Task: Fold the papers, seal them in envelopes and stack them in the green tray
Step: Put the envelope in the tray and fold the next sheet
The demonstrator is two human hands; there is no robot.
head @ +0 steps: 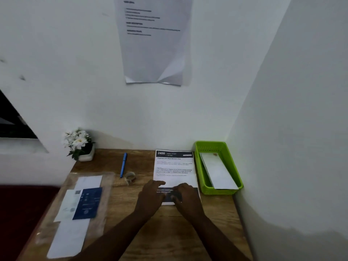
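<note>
Paper [174, 168] | flat on desk [143, 232] | near edge under both hands, apparently ungripped

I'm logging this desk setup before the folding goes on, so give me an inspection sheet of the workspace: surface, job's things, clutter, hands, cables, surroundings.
Surface: wooden desk set in a corner, mostly bare toward the near edge.
Job's things: printed sheet flat on the desk; green tray to its right holding a white envelope; plastic sleeve with papers and a blue card on the left.
Clutter: blue pen, tape roll, potted white flowers at the back left.
Hands: left hand and right hand rest on the sheet's near end, nothing gripped.
Cables: nothing seen.
Surroundings: white walls; notice sheet on the back wall, text too blurred to read.
</note>
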